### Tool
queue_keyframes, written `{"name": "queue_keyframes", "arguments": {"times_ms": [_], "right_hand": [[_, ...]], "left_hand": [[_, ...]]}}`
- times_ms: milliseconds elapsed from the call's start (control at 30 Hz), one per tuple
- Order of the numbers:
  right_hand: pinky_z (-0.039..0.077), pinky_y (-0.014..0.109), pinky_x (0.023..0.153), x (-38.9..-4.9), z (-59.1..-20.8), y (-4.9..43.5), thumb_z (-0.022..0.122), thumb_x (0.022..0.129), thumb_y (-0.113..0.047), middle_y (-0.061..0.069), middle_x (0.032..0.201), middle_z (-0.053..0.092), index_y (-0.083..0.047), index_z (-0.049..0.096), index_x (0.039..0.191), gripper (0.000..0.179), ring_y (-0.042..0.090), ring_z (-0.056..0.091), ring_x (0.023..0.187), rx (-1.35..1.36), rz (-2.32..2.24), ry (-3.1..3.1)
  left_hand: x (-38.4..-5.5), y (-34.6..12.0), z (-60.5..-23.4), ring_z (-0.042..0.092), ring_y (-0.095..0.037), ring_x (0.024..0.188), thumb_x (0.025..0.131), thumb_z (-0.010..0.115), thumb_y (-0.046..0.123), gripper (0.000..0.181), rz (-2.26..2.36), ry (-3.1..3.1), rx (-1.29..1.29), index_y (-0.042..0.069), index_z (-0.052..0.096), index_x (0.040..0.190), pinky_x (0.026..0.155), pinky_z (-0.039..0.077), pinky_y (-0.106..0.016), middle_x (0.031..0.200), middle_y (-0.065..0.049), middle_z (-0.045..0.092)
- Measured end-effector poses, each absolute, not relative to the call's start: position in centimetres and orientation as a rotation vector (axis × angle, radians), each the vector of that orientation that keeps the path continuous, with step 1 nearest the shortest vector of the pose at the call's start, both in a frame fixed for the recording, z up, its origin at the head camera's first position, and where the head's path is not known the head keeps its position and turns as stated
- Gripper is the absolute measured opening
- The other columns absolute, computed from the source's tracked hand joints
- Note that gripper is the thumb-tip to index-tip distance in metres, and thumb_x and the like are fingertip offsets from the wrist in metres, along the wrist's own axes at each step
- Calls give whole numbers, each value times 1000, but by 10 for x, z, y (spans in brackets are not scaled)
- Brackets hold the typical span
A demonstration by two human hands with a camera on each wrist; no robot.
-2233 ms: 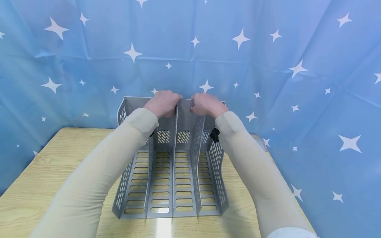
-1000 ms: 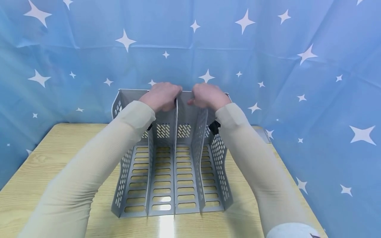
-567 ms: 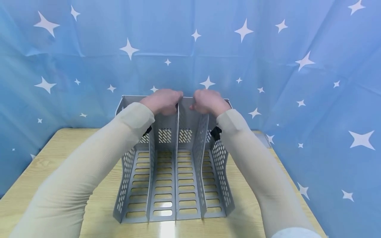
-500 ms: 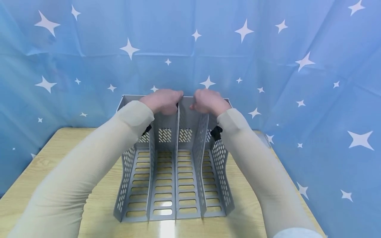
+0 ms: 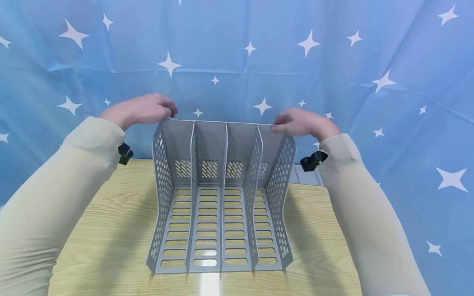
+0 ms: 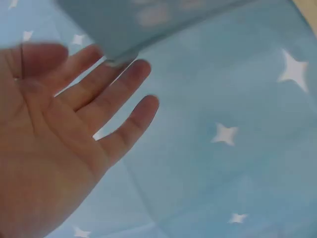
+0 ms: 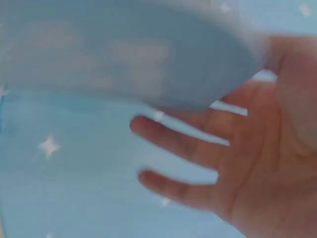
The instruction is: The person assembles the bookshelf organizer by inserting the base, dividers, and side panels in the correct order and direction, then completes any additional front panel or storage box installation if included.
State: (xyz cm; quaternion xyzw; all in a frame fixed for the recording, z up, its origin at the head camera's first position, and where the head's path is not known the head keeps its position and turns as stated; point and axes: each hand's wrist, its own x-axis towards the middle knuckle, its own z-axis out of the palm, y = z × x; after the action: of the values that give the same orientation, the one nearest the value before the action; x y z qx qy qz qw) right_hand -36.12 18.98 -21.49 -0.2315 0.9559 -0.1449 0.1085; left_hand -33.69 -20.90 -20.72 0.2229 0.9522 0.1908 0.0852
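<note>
A grey four-slot file rack (image 5: 209,152) with perforated dividers stands upright on the wooden table, its slots facing me. At its upper left back corner is my left hand (image 5: 142,109); in the left wrist view the fingers (image 6: 114,96) are spread and fairly straight beside the corner of the rack's side panel (image 6: 119,29). My right hand (image 5: 305,122) is at the upper right back corner, blurred by motion. The right wrist view has its fingers (image 7: 173,139) extended behind the rack's side panel (image 7: 124,59), with the thumb partly hidden.
The rack rests on a light wood-grain table (image 5: 122,213). A flat greyish panel (image 5: 306,176) lies at the table's back right, behind the rack. A blue curtain (image 5: 222,45) with white stars hangs close behind. Black wrist camera mounts (image 5: 314,160) stick out under both sleeves.
Both hands have let go of the middle of the rack's back top edge and moved apart, left hand to the left corner, right hand to the right corner. The rack stays nearly in place.
</note>
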Motion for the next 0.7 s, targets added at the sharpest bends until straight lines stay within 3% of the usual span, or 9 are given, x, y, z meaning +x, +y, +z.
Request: {"name": "queue_keyframes", "arguments": {"times_ms": [33, 100, 233, 367, 500, 700], "right_hand": [[40, 60, 112, -361, -218, 194, 58, 103, -27, 28, 142, 55, 8, 54, 141, 52, 43, 50, 133, -657, -420, 2791], [31, 62, 118, -361, -225, 197, 62, 100, -29, 30, 156, 42, 10, 42, 151, 66, 46, 38, 145, -610, -424, 2760], [43, 58, 108, -362, -234, 193, 64, 98, -24, 27, 137, 59, 6, 58, 135, 49, 42, 55, 125, -629, -405, 2812], [49, 54, 93, -363, -238, 186, 63, 98, -20, 19, 110, 68, 2, 68, 113, 27, 33, 60, 97, -662, -356, 2863], [50, 54, 95, -362, -238, 180, 62, 100, -20, 19, 112, 69, 1, 66, 116, 27, 33, 63, 99, -618, -316, 2831], [51, 55, 98, -360, -237, 176, 60, 104, -19, 24, 119, 68, 7, 65, 120, 31, 38, 64, 109, -564, -226, 2843]], "left_hand": [[-338, -210, -211, 50, -48, 133, 101, 40, 15, 49, 547, 2836, 668, -6, 53, 143, 111, 39, -64, 142, -30, 56], [-339, -210, -222, 55, -47, 126, 101, 48, 19, 46, 490, 2835, 664, -6, 55, 140, 107, 42, -64, 135, -31, 60], [-341, -201, -240, 63, -36, 100, 97, 56, 14, 42, 439, 2856, 647, -5, 61, 134, 91, 52, -52, 119, -25, 68], [-340, -197, -248, 57, -27, 85, 97, 57, 9, 24, 401, 2875, 604, -2, 68, 116, 76, 45, -44, 104, -17, 68], [-338, -196, -245, 54, -29, 83, 103, 58, 11, 16, 326, 2879, 556, -1, 66, 109, 72, 41, -43, 100, -17, 65], [-335, -190, -239, 59, -33, 92, 106, 58, 19, 19, 229, 2918, 479, 1, 62, 111, 79, 46, -48, 104, -17, 65]]}}
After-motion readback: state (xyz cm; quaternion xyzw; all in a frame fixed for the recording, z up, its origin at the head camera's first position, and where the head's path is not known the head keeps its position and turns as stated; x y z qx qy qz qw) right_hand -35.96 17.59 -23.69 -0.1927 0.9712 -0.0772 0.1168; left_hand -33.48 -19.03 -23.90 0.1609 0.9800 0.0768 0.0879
